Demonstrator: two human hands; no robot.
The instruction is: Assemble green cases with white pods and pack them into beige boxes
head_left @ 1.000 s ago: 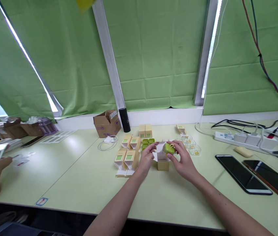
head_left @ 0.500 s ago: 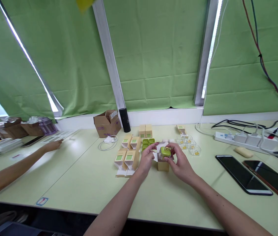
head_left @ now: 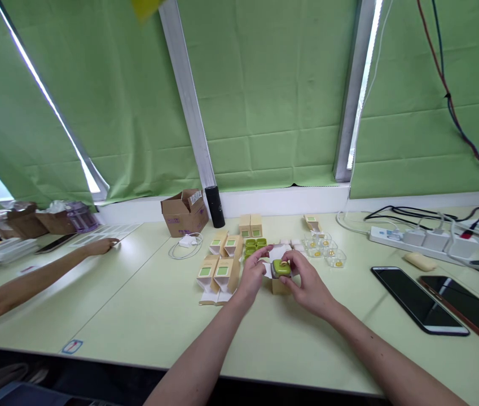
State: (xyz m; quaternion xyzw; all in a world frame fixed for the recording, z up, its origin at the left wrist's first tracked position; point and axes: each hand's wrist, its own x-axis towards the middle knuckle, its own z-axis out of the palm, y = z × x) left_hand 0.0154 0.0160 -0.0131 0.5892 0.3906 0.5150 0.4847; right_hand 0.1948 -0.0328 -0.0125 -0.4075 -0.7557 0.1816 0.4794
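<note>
My right hand [head_left: 309, 285] pinches a small glossy green case [head_left: 281, 267], rounded and square, between thumb and fingers. The case is right at the open top of a small kraft cardboard box [head_left: 280, 287]; how deep it sits I cannot tell. On the box's left side, my left hand [head_left: 253, 276] pinches at its white inner flap, with the index finger stretched above it. Several kraft boxes with green labels [head_left: 222, 272] stand just left of that hand. Behind it are several green square pieces [head_left: 255, 245].
Clear plastic cups [head_left: 335, 258] with yellow bits stand right of the box. Two phones [head_left: 419, 299], a power strip [head_left: 421, 241] and cables lie farther right. At the back are a brown carton [head_left: 185, 213] and a black bottle [head_left: 215, 207]. Another person's arm [head_left: 48, 285] reaches in at left.
My right hand has moved the green case slightly left and down towards the box opening. My left hand has stayed put. The other person's arm has reached a little farther right.
</note>
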